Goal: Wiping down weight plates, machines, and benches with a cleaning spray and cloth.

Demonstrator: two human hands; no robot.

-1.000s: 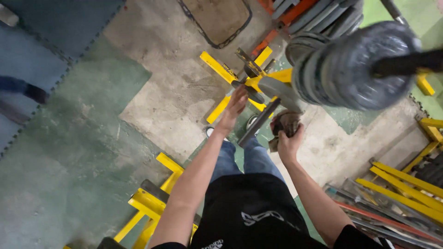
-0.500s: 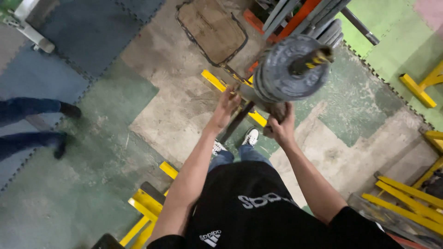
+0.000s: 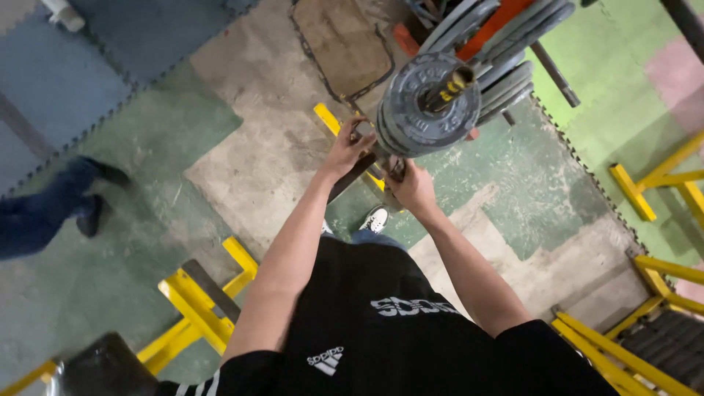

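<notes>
**Plates stacked on the bar end, both hands tucked right under them**

The stack of grey weight plates [image 3: 424,106] sits upper middle of the frame, faces turned up toward the camera, with the bar end [image 3: 449,89] poking out of the centre toward the upper right. So the long axis runs pretty much straight at the lens and you only see a stub of it; the rest of the bar is hidden behind the plates.

Left hand [image 3: 346,149] is curled around something dark just left of the stack, grip pressed closed on it, but I can't make out what exactly. Right hand [image 3: 412,187] is right below the plates, fingers up behind the rim, so I can't tell how its grip stands.

Tight on the upper side: a rack of more plates [image 3: 506,51] is just beside the stack. Yellow frame pieces [image 3: 198,304] at lower left and the right edge. Open concrete and green mat floor [image 3: 249,169] to the left, where another person's leg [image 3: 51,213] is cut off at the left edge.
</notes>
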